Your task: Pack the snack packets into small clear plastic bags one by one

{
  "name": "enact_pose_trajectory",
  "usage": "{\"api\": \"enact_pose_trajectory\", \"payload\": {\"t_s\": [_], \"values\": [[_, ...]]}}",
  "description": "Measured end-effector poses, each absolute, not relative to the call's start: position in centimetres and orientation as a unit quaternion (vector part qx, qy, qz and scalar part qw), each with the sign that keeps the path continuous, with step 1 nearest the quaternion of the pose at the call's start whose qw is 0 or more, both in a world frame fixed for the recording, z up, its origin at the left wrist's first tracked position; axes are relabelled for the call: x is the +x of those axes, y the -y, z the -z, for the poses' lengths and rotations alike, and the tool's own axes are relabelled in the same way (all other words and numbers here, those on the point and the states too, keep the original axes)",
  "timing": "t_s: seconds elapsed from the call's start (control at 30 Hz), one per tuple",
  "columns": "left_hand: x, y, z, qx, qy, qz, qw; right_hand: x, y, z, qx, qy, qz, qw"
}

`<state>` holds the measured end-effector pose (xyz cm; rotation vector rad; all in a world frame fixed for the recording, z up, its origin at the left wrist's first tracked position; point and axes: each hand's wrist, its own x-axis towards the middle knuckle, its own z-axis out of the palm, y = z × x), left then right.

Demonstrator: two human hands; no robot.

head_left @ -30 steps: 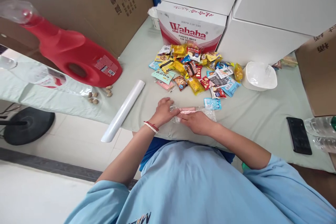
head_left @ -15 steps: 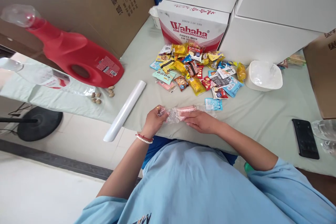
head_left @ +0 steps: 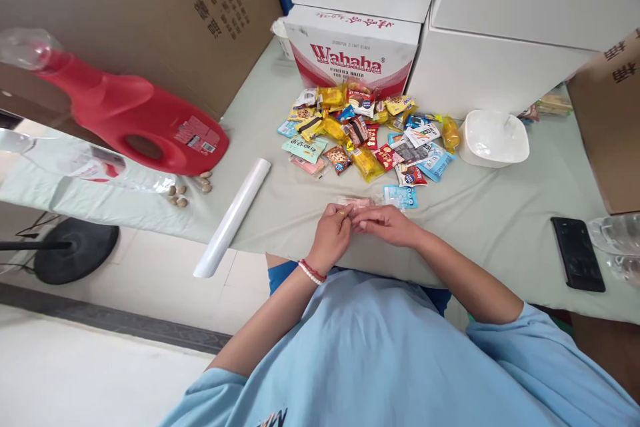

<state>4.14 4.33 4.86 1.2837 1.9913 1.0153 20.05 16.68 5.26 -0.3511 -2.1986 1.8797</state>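
My left hand (head_left: 332, 235) and my right hand (head_left: 386, 224) meet at the table's front edge over a pink packet (head_left: 356, 201) wrapped in clear plastic film. Both hands are closed, fingertips pinching the near side of the wrapped packet; the fingers partly hide it. Just behind my right hand lies a light-blue snack packet (head_left: 406, 197), which clear film partly overlaps. To the left, a roll of cling film (head_left: 233, 217) lies slantwise, its lower end over the table edge. A heap of small snack packets (head_left: 367, 163) spreads out beyond my hands.
A Wahaha carton (head_left: 350, 57) stands behind the heap. A white bowl (head_left: 493, 160) and a black phone (head_left: 577, 253) are on the right. On the left are a large red jug (head_left: 145, 110), a clear plastic bottle (head_left: 95, 163) and several nuts (head_left: 177, 197).
My left hand has moved right, up against my right hand. The film stretched between them is now gathered in, and the packet shows behind the fingers.
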Motion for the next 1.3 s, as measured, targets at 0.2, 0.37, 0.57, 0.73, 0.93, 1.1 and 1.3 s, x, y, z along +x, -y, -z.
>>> {"api": "enact_pose_trajectory", "payload": {"t_s": [0.2, 0.37, 0.57, 0.73, 0.93, 1.1, 1.3], "values": [[4.4, -5.1, -4.2, 0.543, -0.772, -0.273, 0.187, 21.4, -18.9, -4.8, -0.389, 0.723, -0.507, 0.261], [4.8, -5.7, -4.0, 0.534, -0.792, -0.244, 0.164, 22.4, -19.4, -3.7, -0.4, 0.883, -0.233, 0.078], [5.0, -5.7, -4.0, 0.514, -0.812, -0.235, 0.146, 24.1, -18.1, -3.2, -0.413, 0.875, -0.247, 0.046], [5.3, -5.7, -4.8, 0.507, -0.826, -0.201, 0.143, 24.3, -16.5, -4.8, -0.406, 0.812, -0.376, 0.185], [7.4, -6.5, -4.8, 0.528, -0.836, -0.128, 0.083, 20.1, -14.1, -6.3, -0.343, 0.837, -0.374, 0.206], [6.2, -5.5, -3.8, 0.567, -0.793, -0.198, 0.099, 17.0, -14.2, -5.3, -0.357, 0.809, -0.448, 0.131], [4.7, -1.6, -2.7, 0.628, -0.718, -0.272, 0.129, 17.2, -14.2, -4.4, -0.369, 0.725, -0.561, 0.151]]}}
